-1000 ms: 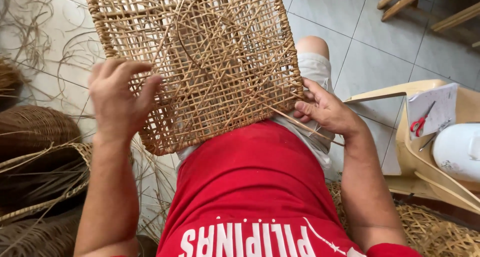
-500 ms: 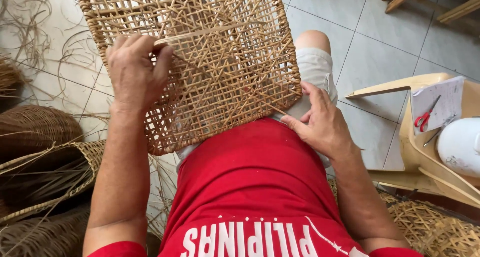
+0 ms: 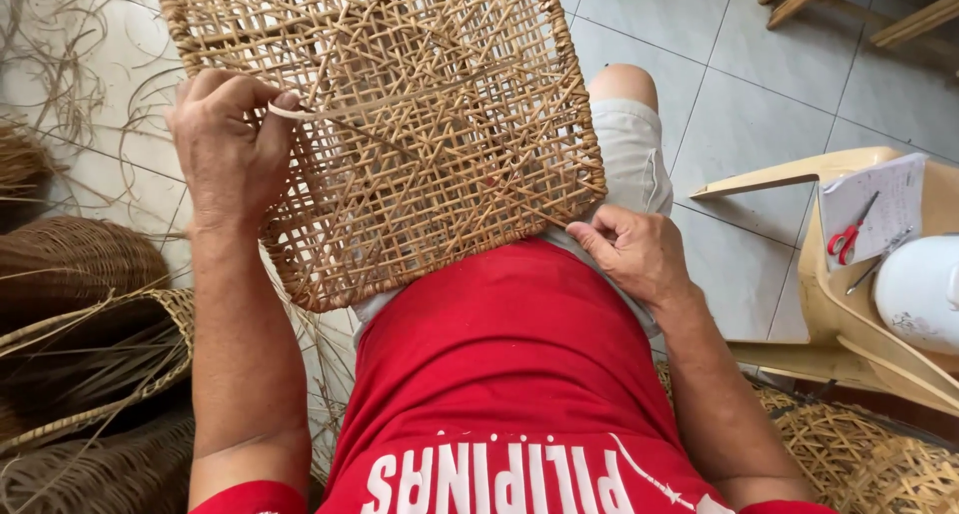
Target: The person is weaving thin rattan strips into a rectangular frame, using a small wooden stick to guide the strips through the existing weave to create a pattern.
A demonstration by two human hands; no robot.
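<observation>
A square open-weave rattan panel (image 3: pixel 400 134) rests on my lap, tilted up toward me. My left hand (image 3: pixel 228 144) sits on its left edge, thumb and fingers pinching a flat pale rattan strip (image 3: pixel 400 96) that runs to the right across the weave. My right hand (image 3: pixel 634 249) holds the panel's lower right corner, fingers curled at its rim against my red shirt.
Dark woven baskets (image 3: pixel 70 264) and loose rattan strands lie at the left on the tiled floor. A tan plastic chair (image 3: pixel 849 324) at the right carries paper, red-handled scissors (image 3: pixel 849 236) and a white container (image 3: pixel 919 289). More woven cane (image 3: pixel 859 464) lies at lower right.
My left hand climbed the panel's left edge and pulled the strip taut across the weave. My right hand shifted from the strand to gripping the lower right corner.
</observation>
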